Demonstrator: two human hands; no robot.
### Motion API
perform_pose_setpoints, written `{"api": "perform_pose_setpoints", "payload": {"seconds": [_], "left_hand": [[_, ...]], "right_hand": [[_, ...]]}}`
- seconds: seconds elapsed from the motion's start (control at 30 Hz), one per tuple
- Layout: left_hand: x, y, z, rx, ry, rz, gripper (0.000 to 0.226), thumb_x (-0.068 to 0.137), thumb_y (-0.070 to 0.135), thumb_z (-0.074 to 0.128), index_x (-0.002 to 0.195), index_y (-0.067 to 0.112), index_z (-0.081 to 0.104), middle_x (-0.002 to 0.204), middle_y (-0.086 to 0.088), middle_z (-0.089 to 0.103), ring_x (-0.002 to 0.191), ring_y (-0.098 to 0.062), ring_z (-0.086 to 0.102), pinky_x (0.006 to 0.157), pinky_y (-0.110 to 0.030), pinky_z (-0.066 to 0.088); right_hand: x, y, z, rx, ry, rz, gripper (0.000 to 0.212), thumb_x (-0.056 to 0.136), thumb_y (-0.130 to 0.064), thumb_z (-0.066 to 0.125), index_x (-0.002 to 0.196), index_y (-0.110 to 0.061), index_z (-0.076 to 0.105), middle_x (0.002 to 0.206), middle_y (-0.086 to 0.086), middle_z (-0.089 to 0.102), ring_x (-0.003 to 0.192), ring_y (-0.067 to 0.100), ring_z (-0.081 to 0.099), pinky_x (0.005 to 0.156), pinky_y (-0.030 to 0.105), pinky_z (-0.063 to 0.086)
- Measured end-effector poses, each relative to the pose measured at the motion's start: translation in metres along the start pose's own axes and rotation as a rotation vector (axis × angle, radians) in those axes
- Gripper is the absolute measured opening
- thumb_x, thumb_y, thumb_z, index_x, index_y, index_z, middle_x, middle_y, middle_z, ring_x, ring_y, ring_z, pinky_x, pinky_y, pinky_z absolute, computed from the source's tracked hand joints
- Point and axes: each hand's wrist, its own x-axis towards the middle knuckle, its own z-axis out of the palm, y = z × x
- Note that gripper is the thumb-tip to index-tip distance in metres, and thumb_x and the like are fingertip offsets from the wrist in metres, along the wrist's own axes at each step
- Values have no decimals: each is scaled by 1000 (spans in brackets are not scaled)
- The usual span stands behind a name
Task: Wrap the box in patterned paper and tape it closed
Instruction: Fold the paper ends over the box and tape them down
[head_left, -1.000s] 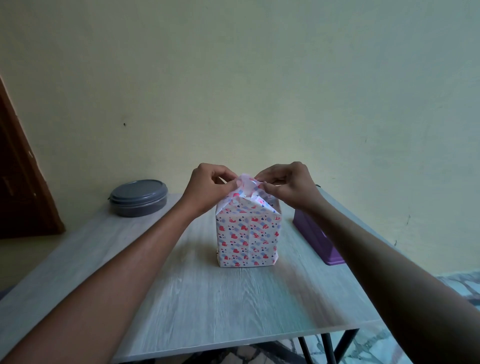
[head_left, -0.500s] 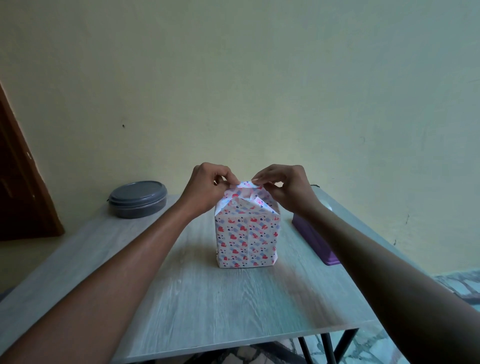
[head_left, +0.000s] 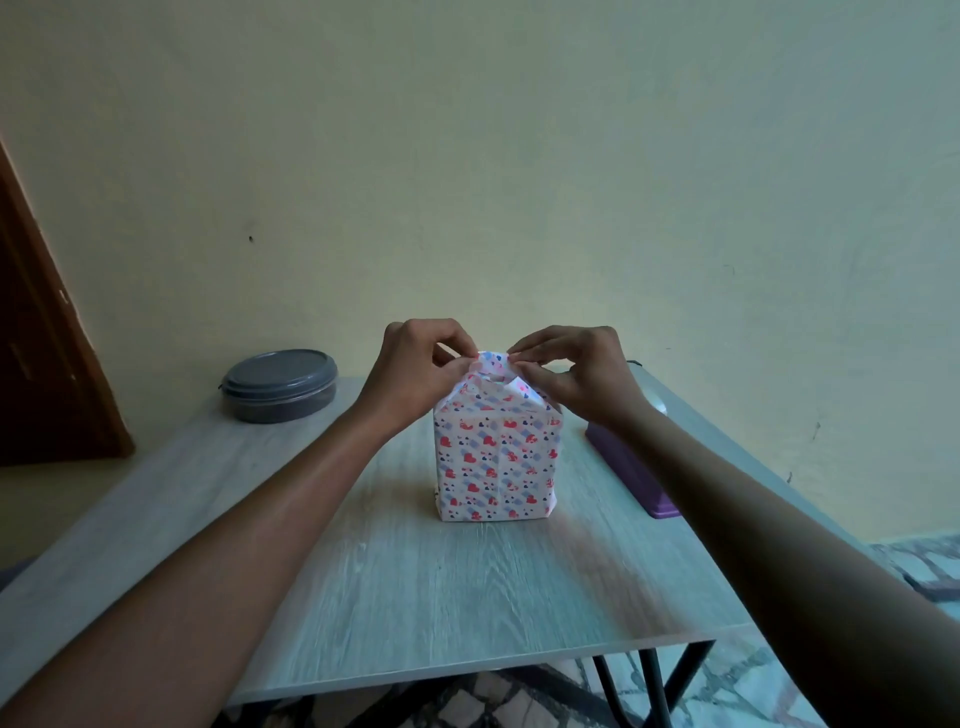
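Two sets of fingertips meet at the top of the parcel: our left hand (head_left: 415, 371) pinches the gathered paper flap between thumb and forefinger, fingers curled narrow around it, and our right hand (head_left: 576, 376) does the same from the other side, thumb and forefinger closed on the same white flap of heart-printed paper (head_left: 491, 364). The flap stands up in a small bunched crest between the two pinches, not yet laid flat.

Below it, the upright box wrapped in white paper with red and blue hearts (head_left: 497, 462) stands on its end near the middle of the pale grey wood-grain table (head_left: 415, 597). Its front face looks smooth, with a seam running down the centre, and the sloped folds at the shoulders are already creased inward. We judge that the body is wrapped and that we are closing the top end, so the task is well along.

The next move, as we read it, calls for folding this crest down flat against the top and holding it with one hand while the other fetches tape. We cannot see any tape in view; it may lie behind our right arm.

Further out, a round grey lidded plastic container (head_left: 279, 384) sits at the far left of the table, well apart from the box, and a flat purple plastic case (head_left: 631, 475) lies to the right, partly hidden by our right forearm.
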Motion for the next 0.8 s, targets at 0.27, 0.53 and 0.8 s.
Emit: {"api": "perform_pose_setpoints", "payload": {"seconds": [0.27, 0.53, 0.8], "left_hand": [[-5, -2, -3, 24, -80, 75, 16, 83, 3, 80, 97, 11, 80, 86, 1, 75, 77, -5, 73, 76, -30, 63], [-8, -2, -7, 3, -179, 61, 13, 86, 0, 77, 92, 11, 81, 87, 1, 68, 84, -8, 68, 76, -17, 59], [-12, 0, -10, -31, -212, 47, 20, 83, -1, 72, 85, 16, 82, 97, 4, 67, 93, -9, 68, 81, -19, 60]], "right_hand": [[-6, 1, 11, -150, -17, -19, 13, 82, 1, 74, 88, -10, 76, 85, -1, 74, 77, 17, 66, 69, 35, 54], [-9, 6, 10, -186, -115, -66, 24, 82, 1, 77, 101, -13, 83, 89, 2, 71, 85, 26, 56, 71, 31, 41], [-2, -1, -3, -159, -263, -105, 18, 83, -7, 80, 96, -18, 85, 97, -2, 75, 89, 24, 62, 76, 37, 50]]}}
